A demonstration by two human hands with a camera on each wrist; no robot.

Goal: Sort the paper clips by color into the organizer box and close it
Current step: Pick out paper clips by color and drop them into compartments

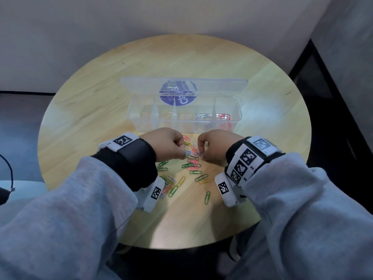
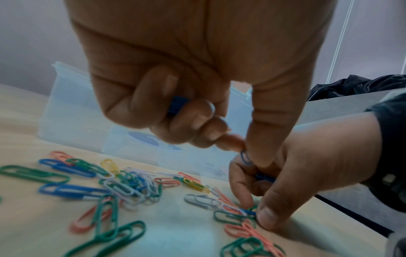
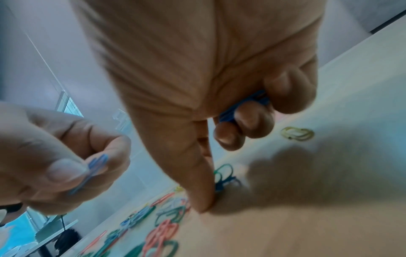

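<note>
Loose paper clips (image 1: 191, 165) in green, pink, yellow, white and blue lie scattered on the round wooden table (image 1: 80, 128). Behind them stands the clear organizer box (image 1: 141, 126), its lid (image 1: 222, 85) up; white clips (image 1: 203, 116) and red clips (image 1: 224, 117) lie in its two right compartments. My left hand (image 1: 182, 153) keeps blue clips (image 2: 175, 106) in its curled fingers and pinches another blue clip (image 2: 246, 157) between thumb and forefinger. My right hand (image 1: 200, 155) also holds blue clips (image 3: 243, 107) in its palm, while its thumb and forefinger pinch a blue clip (image 2: 248, 212) lying on the table.
The two left compartments of the box look bare. A lone green clip (image 1: 207, 197) lies near the table's front edge. Walls close in behind the table, and a dark panel (image 1: 323, 110) stands at the right.
</note>
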